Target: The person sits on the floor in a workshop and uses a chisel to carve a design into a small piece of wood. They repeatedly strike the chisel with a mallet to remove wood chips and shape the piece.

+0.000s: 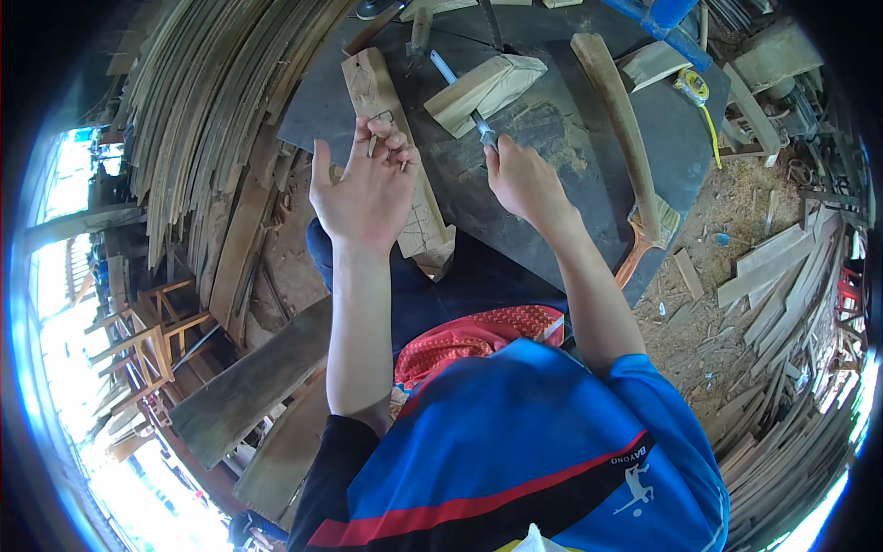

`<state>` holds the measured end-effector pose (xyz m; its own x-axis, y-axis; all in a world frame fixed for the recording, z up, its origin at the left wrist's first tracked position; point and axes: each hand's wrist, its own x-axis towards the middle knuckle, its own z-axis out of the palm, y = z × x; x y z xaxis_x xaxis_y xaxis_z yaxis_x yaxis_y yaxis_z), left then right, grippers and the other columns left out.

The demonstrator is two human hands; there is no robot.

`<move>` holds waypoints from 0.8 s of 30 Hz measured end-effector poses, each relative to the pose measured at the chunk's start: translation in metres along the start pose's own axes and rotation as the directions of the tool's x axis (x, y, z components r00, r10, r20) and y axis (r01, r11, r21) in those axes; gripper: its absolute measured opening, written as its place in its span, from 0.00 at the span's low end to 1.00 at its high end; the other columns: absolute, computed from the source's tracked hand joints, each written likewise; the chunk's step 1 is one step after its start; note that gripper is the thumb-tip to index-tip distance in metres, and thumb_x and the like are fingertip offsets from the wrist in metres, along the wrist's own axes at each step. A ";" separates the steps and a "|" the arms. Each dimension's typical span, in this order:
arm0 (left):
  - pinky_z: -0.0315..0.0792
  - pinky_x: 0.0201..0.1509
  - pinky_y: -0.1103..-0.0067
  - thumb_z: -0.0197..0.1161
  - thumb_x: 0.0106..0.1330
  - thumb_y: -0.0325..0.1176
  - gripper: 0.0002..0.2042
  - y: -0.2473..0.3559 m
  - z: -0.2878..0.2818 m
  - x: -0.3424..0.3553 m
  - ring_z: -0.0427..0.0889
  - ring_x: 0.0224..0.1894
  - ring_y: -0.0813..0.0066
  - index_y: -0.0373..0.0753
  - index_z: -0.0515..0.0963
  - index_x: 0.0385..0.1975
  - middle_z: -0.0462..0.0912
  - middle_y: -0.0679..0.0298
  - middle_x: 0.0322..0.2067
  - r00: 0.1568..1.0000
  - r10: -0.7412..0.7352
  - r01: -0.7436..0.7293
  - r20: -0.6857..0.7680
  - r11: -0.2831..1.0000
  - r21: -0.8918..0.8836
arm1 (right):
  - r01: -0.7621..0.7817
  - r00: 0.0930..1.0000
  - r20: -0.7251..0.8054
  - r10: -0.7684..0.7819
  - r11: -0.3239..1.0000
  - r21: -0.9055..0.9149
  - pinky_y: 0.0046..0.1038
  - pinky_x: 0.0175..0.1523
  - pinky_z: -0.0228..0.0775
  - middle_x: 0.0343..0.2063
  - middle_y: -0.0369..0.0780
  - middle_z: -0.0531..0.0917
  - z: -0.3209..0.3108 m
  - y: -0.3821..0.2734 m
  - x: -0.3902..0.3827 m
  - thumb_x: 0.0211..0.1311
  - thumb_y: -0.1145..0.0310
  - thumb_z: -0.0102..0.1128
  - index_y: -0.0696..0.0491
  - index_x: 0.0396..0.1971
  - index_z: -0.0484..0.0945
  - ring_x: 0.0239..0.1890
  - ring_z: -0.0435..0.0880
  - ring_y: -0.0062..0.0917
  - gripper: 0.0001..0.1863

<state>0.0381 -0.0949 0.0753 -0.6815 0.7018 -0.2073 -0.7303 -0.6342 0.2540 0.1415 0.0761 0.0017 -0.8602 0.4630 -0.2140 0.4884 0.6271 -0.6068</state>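
Observation:
My left hand (365, 189) is palm up over a long squared timber (421, 216), thumb stretched out to the left and fingers loosely curled. Pencil lines mark the timber, and dark gaps show between my fingers; I see nothing clearly held there. My right hand (529, 179) is closed round the metal handle of a mallet (489, 92). Its head is a wedge-ended wooden block, and the bar comes out beyond the block's far side. The mallet is over the dark worktop (570, 239), right of the timber.
A handsaw (635, 253) with a wooden handle and a long curved piece of wood (614, 101) lie at the right. Beyond are a yellow tape measure (692, 87) and a blue metal part (667, 17). Stacked boards (198, 110) rise at the left; scrap wood (782, 262) litters the floor.

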 end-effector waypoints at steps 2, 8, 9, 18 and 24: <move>0.63 0.51 0.73 0.50 0.74 0.56 0.24 -0.002 0.001 0.000 0.68 0.44 0.68 0.38 0.72 0.47 0.73 0.63 0.42 1.000 -0.001 0.001 0.001 1.000 0.008 | 0.005 1.000 0.001 -0.005 1.000 0.003 0.51 0.40 0.79 0.28 0.55 0.84 -0.001 -0.002 0.000 0.76 0.58 0.45 0.60 0.38 0.75 0.34 0.87 0.52 0.18; 0.66 0.49 0.74 0.49 0.77 0.45 0.18 -0.032 -0.028 -0.012 0.72 0.39 0.70 0.33 0.75 0.44 0.76 0.61 0.36 0.885 0.359 -0.398 0.296 0.254 0.882 | 0.024 0.999 -0.040 -0.023 0.999 0.028 0.53 0.42 0.76 0.29 0.57 0.84 0.003 0.002 0.001 0.75 0.57 0.45 0.59 0.37 0.75 0.35 0.85 0.56 0.19; 0.70 0.47 0.75 0.49 0.77 0.37 0.14 -0.043 -0.022 -0.020 0.76 0.37 0.70 0.31 0.76 0.44 0.80 0.60 0.35 0.872 0.373 -0.387 0.318 0.125 0.914 | 0.025 0.998 -0.056 -0.022 0.998 0.054 0.55 0.42 0.74 0.28 0.57 0.83 0.005 0.003 0.002 0.75 0.58 0.46 0.60 0.36 0.74 0.34 0.84 0.57 0.19; 0.69 0.61 0.65 0.68 0.59 0.38 0.26 -0.110 0.003 -0.039 0.77 0.58 0.55 0.39 0.76 0.59 0.78 0.56 0.58 0.719 -0.191 -0.667 0.668 -0.459 0.587 | -0.085 0.995 0.045 0.084 0.996 0.021 0.52 0.43 0.78 0.30 0.55 0.85 0.000 -0.008 0.006 0.75 0.56 0.45 0.59 0.39 0.75 0.36 0.86 0.54 0.19; 0.65 0.64 0.61 0.64 0.64 0.47 0.28 -0.131 0.007 -0.063 0.74 0.63 0.61 0.43 0.75 0.62 0.73 0.60 0.65 0.660 -0.345 -0.746 0.667 -0.413 0.523 | -0.062 0.998 -0.010 0.063 0.995 0.075 0.54 0.43 0.74 0.28 0.56 0.84 0.005 -0.003 0.006 0.76 0.56 0.46 0.58 0.36 0.75 0.35 0.84 0.57 0.19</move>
<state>0.1773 -0.0538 0.0618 -0.1660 0.8987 0.4060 0.8341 -0.0916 0.5439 0.1344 0.0737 -0.0014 -0.8260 0.5082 -0.2439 0.5286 0.5482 -0.6481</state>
